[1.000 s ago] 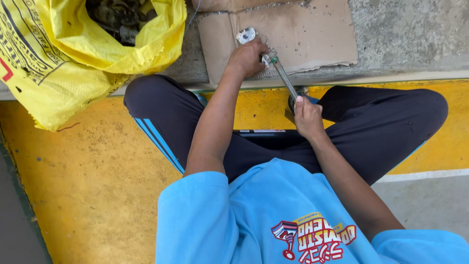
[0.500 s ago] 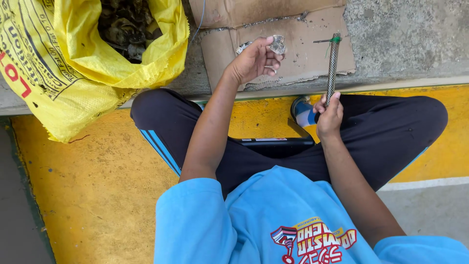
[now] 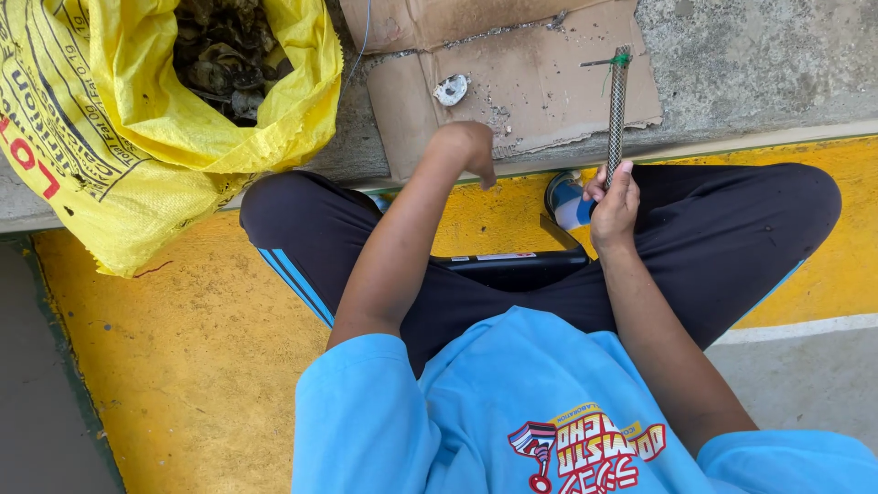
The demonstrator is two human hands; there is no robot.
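My right hand [image 3: 615, 199] is closed around the lower end of a thin metal rod [image 3: 617, 101] with a cross-hatched surface and green string at its top. The rod points away from me over a piece of cardboard [image 3: 540, 64]. My left hand [image 3: 468, 146] hangs over the near edge of the cardboard with fingers curled down; nothing shows in it. A small pale shell [image 3: 451, 89] lies on the cardboard just beyond that hand, apart from it. I sit cross-legged in dark trousers [image 3: 732, 229].
A yellow woven sack [image 3: 137, 137] stands open at the upper left, filled with dark shells [image 3: 224, 55]. The cardboard lies on a concrete ledge [image 3: 768, 64]. Below is yellow painted floor [image 3: 183, 366]. A flat black object [image 3: 512, 270] rests on my lap near a blue shoe [image 3: 567, 197].
The rod came away from the shell and my right hand swung it upright. My left hand lifted the shell, left it on the cardboard and drew back toward me.
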